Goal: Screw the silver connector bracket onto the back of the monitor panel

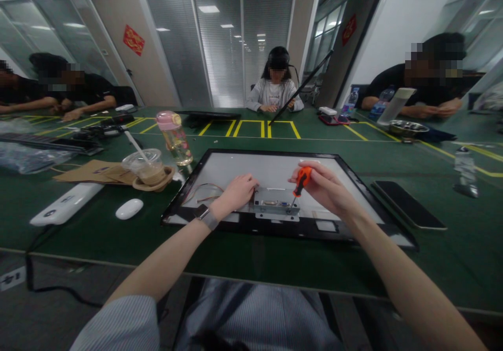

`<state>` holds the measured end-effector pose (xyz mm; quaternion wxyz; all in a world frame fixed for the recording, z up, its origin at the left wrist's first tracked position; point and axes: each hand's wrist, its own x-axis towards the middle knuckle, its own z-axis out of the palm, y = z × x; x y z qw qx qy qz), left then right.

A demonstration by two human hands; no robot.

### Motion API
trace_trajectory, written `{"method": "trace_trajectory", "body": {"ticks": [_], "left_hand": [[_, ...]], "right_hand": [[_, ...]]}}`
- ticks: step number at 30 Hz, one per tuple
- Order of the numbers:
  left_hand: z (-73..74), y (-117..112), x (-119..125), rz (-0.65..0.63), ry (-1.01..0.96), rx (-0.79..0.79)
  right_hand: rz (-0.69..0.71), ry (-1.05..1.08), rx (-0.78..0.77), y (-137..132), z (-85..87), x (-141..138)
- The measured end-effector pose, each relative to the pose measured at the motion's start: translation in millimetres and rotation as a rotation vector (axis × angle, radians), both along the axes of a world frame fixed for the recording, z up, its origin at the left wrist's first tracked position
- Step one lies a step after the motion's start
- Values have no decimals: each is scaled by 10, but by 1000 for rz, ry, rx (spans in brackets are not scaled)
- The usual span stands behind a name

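A flat display panel [314,162] with a black frame lies on the table before me. On its near part stands a metal bracket [271,196] with a row of connector ports along its front. My left hand [240,191] is closed at the bracket's left end, its fingertips partly hidden behind it. My right hand [324,183] grips a screwdriver [302,181] with an orange and black handle. The screwdriver slants down, its tip at the right part of the bracket's port side. Thin coloured wires [204,189] lie on the panel to the left.
Left of the panel are a white mouse-shaped item [129,209], a white power bank [65,204], an iced drink cup [144,165] and a pink-lidded bottle [175,139]. A black phone [407,204] lies at the right. Several people sit around the green table [243,254].
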<state>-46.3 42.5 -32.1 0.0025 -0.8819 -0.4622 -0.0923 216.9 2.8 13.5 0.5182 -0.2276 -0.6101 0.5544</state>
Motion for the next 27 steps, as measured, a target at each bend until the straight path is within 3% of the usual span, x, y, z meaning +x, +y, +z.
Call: {"method": "trace_trajectory", "body": {"ticks": [8,20,27], "left_hand": [[-11,0,-7,-11,-11,9],[-5,-3,5,0,9,8],[-7,-6,-7,-11,-7,11]], "right_hand": [[-63,-56,37,20,-40,12],[-113,5,48,65,34,28],[-307,2,145,90,-1,36]]}}
